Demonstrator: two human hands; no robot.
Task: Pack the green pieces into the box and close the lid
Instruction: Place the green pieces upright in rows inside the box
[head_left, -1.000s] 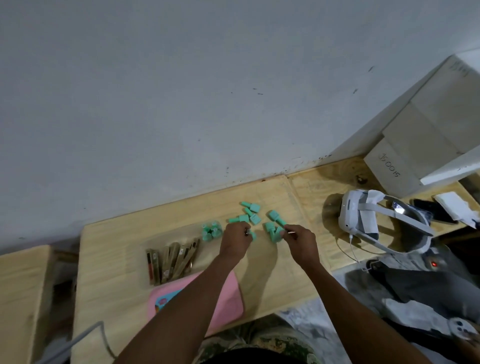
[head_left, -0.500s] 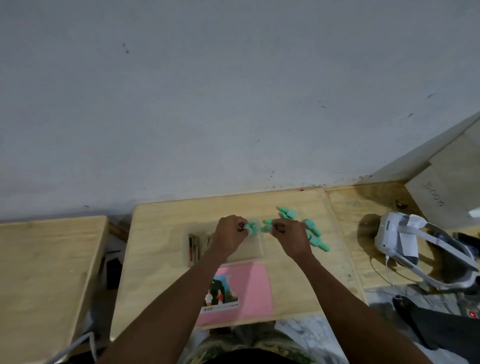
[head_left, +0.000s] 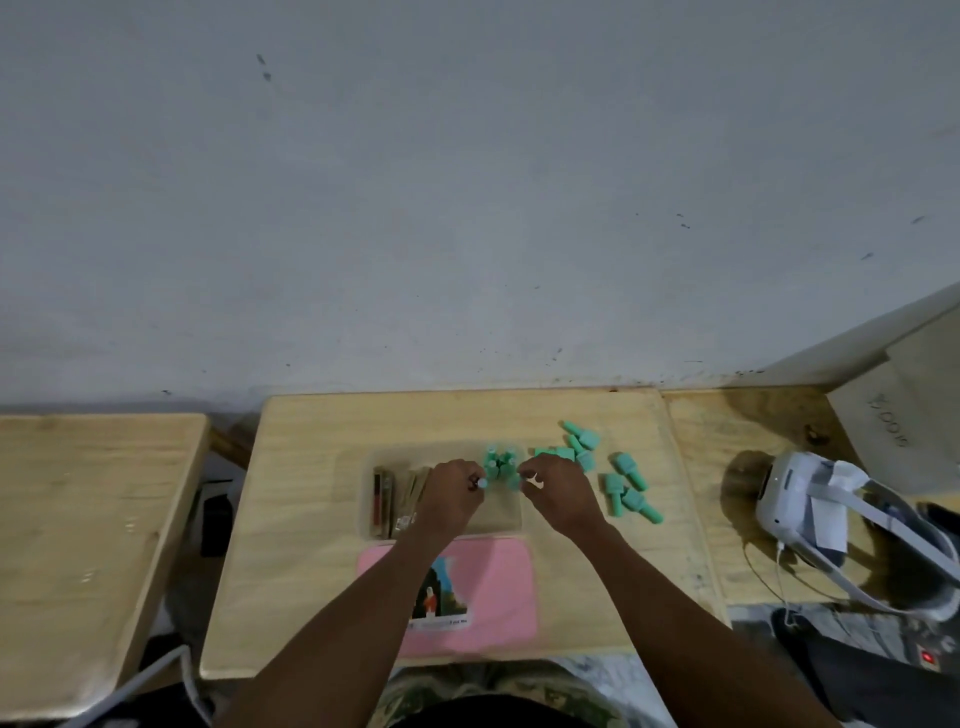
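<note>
A clear shallow box (head_left: 514, 519) sits mid-table, with several green pieces (head_left: 500, 460) standing in its back right corner. My left hand (head_left: 451, 496) hovers over the box and pinches a small green piece (head_left: 483, 483) at its fingertips. Beside it, my right hand (head_left: 563, 496) has its fingers curled and pinches a green piece (head_left: 513, 481) at the cluster's edge. More loose green pieces (head_left: 626, 491) lie on the table right of the box. The pink lid (head_left: 501, 587), with a picture sticker, lies flat in front of the box.
Brownish flat sticks (head_left: 395, 493) fill the box's left side. A white headset (head_left: 800, 499) with a cable rests on the right table, a cardboard box (head_left: 893, 426) behind it. A second wooden table (head_left: 78, 519) stands left across a gap. The wall is close behind.
Both hands have moved left from the loose pile to over the box, each with a green piece. More green pieces now stand in the box's corner. The view has swung left.
</note>
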